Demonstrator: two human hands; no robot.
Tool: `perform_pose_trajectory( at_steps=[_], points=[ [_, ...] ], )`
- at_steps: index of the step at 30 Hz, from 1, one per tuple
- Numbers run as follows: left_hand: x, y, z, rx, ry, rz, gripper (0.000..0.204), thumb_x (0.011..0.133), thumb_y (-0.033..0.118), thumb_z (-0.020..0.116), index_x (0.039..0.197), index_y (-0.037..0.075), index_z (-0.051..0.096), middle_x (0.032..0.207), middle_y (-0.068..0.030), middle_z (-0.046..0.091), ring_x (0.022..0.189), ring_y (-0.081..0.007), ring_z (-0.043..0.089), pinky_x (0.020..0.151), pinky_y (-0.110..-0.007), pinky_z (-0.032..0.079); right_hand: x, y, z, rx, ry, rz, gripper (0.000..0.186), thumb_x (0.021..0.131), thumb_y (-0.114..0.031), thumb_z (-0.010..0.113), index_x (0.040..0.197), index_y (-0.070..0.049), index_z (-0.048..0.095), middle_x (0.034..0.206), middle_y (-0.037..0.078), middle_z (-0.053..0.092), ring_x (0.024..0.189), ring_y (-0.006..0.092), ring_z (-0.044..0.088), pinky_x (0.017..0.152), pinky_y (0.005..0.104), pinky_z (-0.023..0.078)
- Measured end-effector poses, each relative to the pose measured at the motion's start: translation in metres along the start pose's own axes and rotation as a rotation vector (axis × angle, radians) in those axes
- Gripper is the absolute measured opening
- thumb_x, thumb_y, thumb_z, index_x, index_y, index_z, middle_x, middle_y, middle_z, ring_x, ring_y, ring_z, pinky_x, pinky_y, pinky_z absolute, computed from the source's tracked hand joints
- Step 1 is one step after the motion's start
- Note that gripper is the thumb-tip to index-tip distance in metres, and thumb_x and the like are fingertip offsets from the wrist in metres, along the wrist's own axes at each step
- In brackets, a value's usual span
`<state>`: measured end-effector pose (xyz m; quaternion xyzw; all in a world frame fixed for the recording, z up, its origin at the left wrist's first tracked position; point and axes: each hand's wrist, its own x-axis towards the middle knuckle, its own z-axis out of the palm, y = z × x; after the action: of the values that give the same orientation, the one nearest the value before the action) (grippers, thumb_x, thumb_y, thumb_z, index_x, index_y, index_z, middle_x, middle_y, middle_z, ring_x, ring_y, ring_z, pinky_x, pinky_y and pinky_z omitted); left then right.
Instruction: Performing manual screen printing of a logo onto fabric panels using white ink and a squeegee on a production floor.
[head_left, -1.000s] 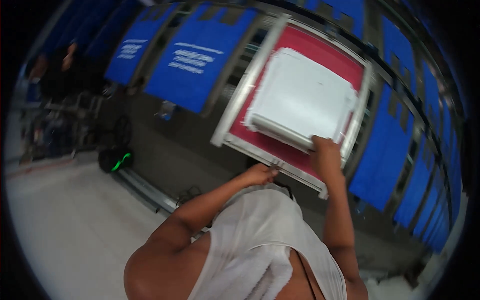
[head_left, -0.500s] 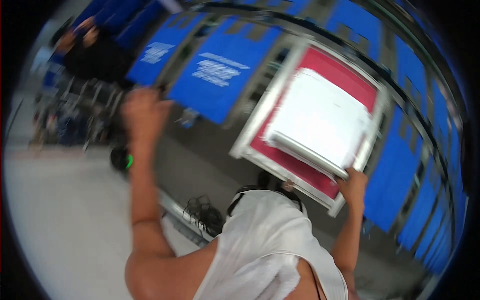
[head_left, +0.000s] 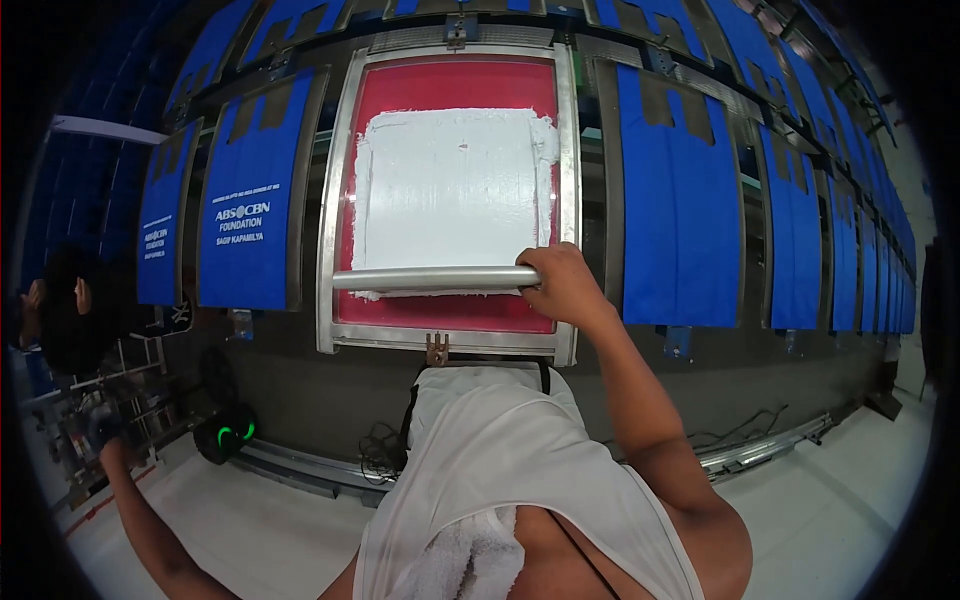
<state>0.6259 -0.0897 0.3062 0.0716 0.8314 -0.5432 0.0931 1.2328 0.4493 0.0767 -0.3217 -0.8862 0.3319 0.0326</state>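
A red printing screen in a metal frame fills the middle, spread with a broad square of white ink. My right hand is closed round the right end of a long silver squeegee bar lying across the ink's near edge. A small metal clamp sits at the frame's near side. My left hand is out at the lower left, beside metal fittings, with its fingers too dark and small to read.
Blue fabric pieces with cut handles lie on boards in rows on both sides, those at left printed in white. A person in dark clothes is at the far left. A black, green-lit wheel-like device and cables lie below.
My left hand has left the frame's near clamp, risen, then swung down to the lower left. My right hand still grips the bar. The view has turned, bringing the screen square to me.
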Motion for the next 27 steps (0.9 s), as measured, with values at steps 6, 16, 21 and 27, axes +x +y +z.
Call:
perform_pose_trajectory(
  at_steps=[6, 16, 21, 27],
  points=[
    [-0.081, 0.196, -0.087, -1.268, 0.301, 0.838, 0.035, 0.088, 0.031, 0.060, 0.098, -0.002, 0.064, 0.086, -0.0145, 0.067, 0.079, -0.0199, 0.064, 0.073, -0.032, 0.048, -0.005, 0.024, 0.014, 0.205, 0.159, 0.108, 0.031, 0.064, -0.021, 0.078, 0.090, -0.011, 0.065, 0.081, 0.010, 0.061, 0.080, 0.0261, 0.059, 0.099, 0.0472, 0.028],
    [-0.120, 0.491, -0.169, -1.813, 0.024, 0.830, 0.054, 0.093, 0.038, 0.054, 0.132, 0.000, 0.046, 0.109, -0.0115, 0.061, 0.094, -0.0151, 0.055, 0.083, -0.026, 0.044, 0.014, 0.048, 0.036, 0.735, 0.338, 0.281, 0.030, 0.066, -0.020, 0.082, 0.086, -0.001, 0.069, 0.074, 0.003, 0.064, 0.071, 0.0081, 0.054, 0.065, 0.0250, 0.044],
    [-0.140, 0.449, -0.177, -1.905, -0.088, 0.779, 0.050, 0.096, 0.029, 0.051, 0.134, -0.002, 0.043, 0.121, -0.0124, 0.058, 0.104, -0.0149, 0.054, 0.090, -0.026, 0.041, 0.009, 0.037, 0.017, 0.728, 0.277, 0.417, 0.030, 0.067, -0.016, 0.081, 0.091, -0.002, 0.069, 0.073, -0.001, 0.060, 0.073, 0.0086, 0.052, 0.070, 0.0260, 0.045],
    [-0.233, 0.463, -0.223, -2.110, -0.155, 0.987, 0.050, 0.096, 0.029, 0.050, 0.135, -0.002, 0.042, 0.123, -0.0140, 0.056, 0.109, -0.0169, 0.052, 0.094, -0.029, 0.040, -0.058, 0.077, -0.060, 0.789, 0.391, 0.426, 0.031, 0.065, -0.014, 0.080, 0.092, -0.001, 0.069, 0.081, 0.003, 0.065, 0.078, 0.0120, 0.058, 0.073, 0.0268, 0.047]
  ],
)
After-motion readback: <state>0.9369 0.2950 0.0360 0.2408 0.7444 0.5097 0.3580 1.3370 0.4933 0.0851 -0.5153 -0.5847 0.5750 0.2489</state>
